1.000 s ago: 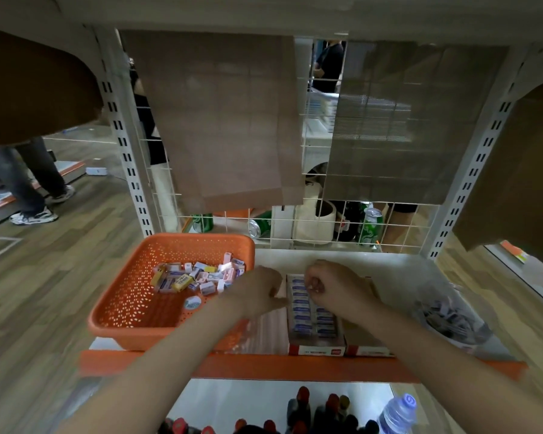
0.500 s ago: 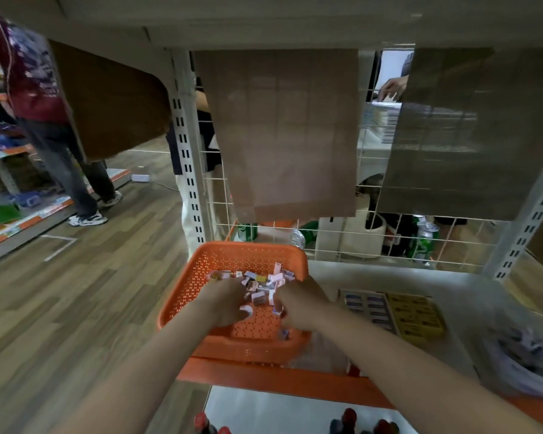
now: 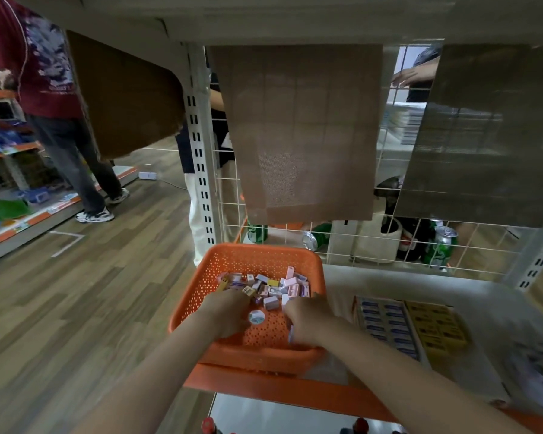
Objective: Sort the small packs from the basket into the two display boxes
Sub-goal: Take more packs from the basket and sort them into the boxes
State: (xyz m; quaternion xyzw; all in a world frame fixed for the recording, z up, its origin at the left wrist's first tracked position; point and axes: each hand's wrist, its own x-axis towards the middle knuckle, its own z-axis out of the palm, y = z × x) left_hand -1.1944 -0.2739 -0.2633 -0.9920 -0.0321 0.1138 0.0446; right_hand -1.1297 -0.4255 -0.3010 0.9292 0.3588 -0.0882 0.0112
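Note:
An orange perforated basket (image 3: 250,257) stands on the shelf at its left end. A pile of small pink, white and yellow packs (image 3: 275,285) lies at its far side. Both my hands are inside it. My left hand (image 3: 226,311) has its fingers curled down at the pile's near edge, beside a yellow pack (image 3: 248,291); its grip is hidden. My right hand (image 3: 308,321) is curled, and a pale pack (image 3: 291,334) peeks out beneath it. To the right lie the two display boxes, one with blue packs (image 3: 386,324) and one with yellow packs (image 3: 436,328).
A clear plastic bag (image 3: 533,371) with more packs lies at the far right. Green cans (image 3: 442,249) stand behind the wire grid, where brown sheets (image 3: 298,133) hang. The orange shelf edge (image 3: 295,389) runs below the basket, with bottle caps (image 3: 208,426) underneath. A person (image 3: 54,98) stands left.
Both hands have left the blue display box and moved left into the basket. My view has swung left with them, so the boxes now sit at the right.

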